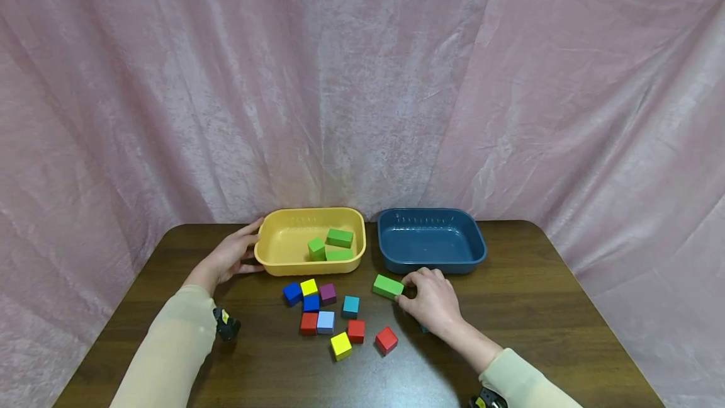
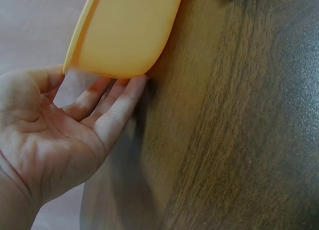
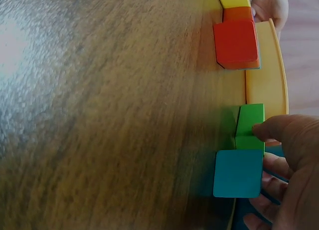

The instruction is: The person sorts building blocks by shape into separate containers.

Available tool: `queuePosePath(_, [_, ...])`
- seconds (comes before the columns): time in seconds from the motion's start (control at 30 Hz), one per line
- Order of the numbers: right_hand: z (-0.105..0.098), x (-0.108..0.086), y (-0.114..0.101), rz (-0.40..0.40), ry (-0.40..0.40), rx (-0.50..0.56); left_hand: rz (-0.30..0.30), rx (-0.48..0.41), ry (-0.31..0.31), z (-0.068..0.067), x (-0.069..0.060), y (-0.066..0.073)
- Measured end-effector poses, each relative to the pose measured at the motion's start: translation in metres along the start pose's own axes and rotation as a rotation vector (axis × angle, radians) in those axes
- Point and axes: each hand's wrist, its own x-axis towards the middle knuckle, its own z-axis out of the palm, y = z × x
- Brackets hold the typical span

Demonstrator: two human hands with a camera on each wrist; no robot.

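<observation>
In the head view, my left hand (image 1: pixel 229 255) touches the left end of the yellow tray (image 1: pixel 311 268), its fingers extended. The left wrist view shows fingertips of the left hand (image 2: pixel 75 115) against the tray's outer wall (image 2: pixel 124 40). Several green blocks (image 1: pixel 340 238) lie inside. My right hand (image 1: pixel 435 301) pinches the right end of a green block (image 1: pixel 387 286) on the table, in front of the gap between the trays. In the right wrist view, the thumb of that hand (image 3: pixel 299 160) rests on the green block (image 3: pixel 251 120), beside a teal block (image 3: pixel 238 173).
An empty blue tray (image 1: pixel 432 266) stands right of the yellow one. In front lie loose cubes: blue (image 1: pixel 292 293), yellow (image 1: pixel 342 345), purple (image 1: pixel 328 294), teal (image 1: pixel 350 306), light blue (image 1: pixel 325 322) and red (image 1: pixel 386 340). A pink curtain (image 1: pixel 362 80) hangs behind the table (image 1: pixel 532 307).
</observation>
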Motion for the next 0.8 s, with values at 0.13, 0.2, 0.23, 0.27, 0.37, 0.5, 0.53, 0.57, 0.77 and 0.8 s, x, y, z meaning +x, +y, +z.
queuePosePath(0.13, [0.0007, -0.0001, -0.0006, -0.007, 0.001, -0.009, -0.003, 0.001, 0.004, -0.0005, 0.0002, -0.0001])
queuePosePath(0.2, [0.0008, -0.0003, -0.0010, -0.010, 0.000, -0.011, -0.007, 0.000, 0.011, -0.0006, 0.0004, -0.0004])
queuePosePath(0.23, [0.0009, -0.0005, -0.0011, -0.013, 0.001, -0.010, -0.007, 0.000, 0.013, -0.0007, 0.0005, -0.0006])
queuePosePath(0.27, [0.0008, -0.0008, -0.0013, -0.016, 0.003, -0.008, -0.006, 0.002, 0.011, -0.0007, 0.0002, -0.0005])
queuePosePath(0.37, [0.0006, -0.0020, -0.0016, -0.027, 0.009, 0.001, -0.004, 0.003, 0.015, -0.0007, 0.0000, -0.0006])
queuePosePath(0.5, [-0.0009, -0.0043, -0.0026, -0.046, 0.023, 0.019, -0.004, 0.004, 0.018, -0.0004, -0.0005, -0.0002])
queuePosePath(0.53, [-0.0014, -0.0048, -0.0030, -0.050, 0.025, 0.023, -0.004, 0.006, 0.018, -0.0003, -0.0005, -0.0002])
queuePosePath(0.57, [-0.0019, -0.0051, -0.0032, -0.053, 0.028, 0.027, -0.003, 0.006, 0.017, -0.0003, -0.0004, -0.0002])
queuePosePath(0.77, [-0.0052, -0.0058, -0.0045, -0.069, 0.043, 0.033, 0.000, -0.002, 0.011, 0.0000, 0.0004, -0.0006])
queuePosePath(0.8, [-0.0058, -0.0061, -0.0047, -0.070, 0.044, 0.033, 0.001, -0.003, 0.011, 0.0002, 0.0004, -0.0007])
